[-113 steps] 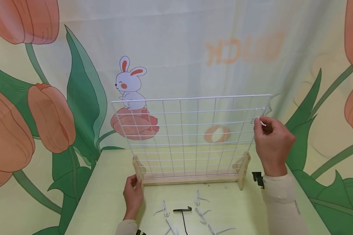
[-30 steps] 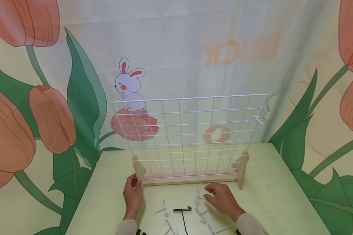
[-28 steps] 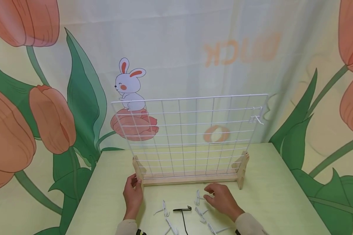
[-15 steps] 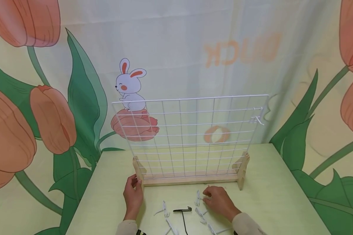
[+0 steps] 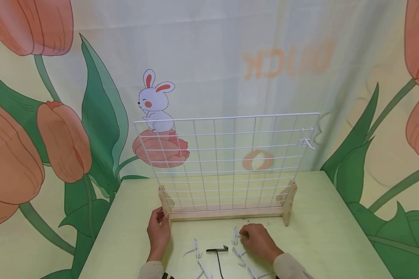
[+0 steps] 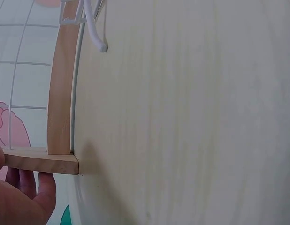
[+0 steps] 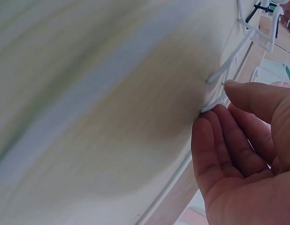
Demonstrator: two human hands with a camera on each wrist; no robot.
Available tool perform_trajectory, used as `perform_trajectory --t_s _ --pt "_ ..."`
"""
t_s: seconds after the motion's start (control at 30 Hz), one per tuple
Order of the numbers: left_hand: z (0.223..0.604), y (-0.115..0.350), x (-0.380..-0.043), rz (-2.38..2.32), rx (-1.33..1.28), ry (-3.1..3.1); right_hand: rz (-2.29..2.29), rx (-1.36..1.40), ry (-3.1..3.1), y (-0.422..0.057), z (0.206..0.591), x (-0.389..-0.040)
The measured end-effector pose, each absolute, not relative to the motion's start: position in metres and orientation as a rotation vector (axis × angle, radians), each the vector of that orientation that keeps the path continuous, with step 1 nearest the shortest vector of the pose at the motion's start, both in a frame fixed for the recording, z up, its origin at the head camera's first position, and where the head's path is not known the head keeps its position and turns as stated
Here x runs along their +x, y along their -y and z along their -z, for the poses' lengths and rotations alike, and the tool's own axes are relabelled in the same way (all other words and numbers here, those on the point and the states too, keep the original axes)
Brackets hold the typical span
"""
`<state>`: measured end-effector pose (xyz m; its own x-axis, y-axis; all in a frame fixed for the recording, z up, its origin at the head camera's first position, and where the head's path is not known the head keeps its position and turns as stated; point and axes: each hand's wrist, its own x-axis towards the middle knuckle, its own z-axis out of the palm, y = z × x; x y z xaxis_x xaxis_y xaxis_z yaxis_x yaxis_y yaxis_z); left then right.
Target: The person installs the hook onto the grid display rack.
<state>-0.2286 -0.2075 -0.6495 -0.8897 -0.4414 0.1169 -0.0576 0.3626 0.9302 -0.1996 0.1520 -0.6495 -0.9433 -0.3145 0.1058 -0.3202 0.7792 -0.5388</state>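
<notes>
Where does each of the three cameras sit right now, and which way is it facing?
Head: worn high, looking forward and down at the wire grid on the table; both hands and sleeves show.
Left wrist: along the tabletop at the wooden foot; left hand shows.
Right wrist: close on a white hook; right hand shows.
Shared: head and left wrist both show the left hand at the wooden foot.

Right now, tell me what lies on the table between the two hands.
In the head view, a black hook and a white hook lie on the table between the left hand and right hand.
</notes>
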Motion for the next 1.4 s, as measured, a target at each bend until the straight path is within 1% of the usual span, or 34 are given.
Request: perform_trajectory --t_s 1.07,1.4 --pt "0.6510 0.2068 -0.2268 1.560 0.427 2.284 -0.929 0.519 2.978 -0.1426 0.6558 -0.1996" --pt "0.6506 0.2083 -0.2285 1.539 0.423 2.290 -0.917 0.446 2.948 -0.1423 0.6460 -0.1993"
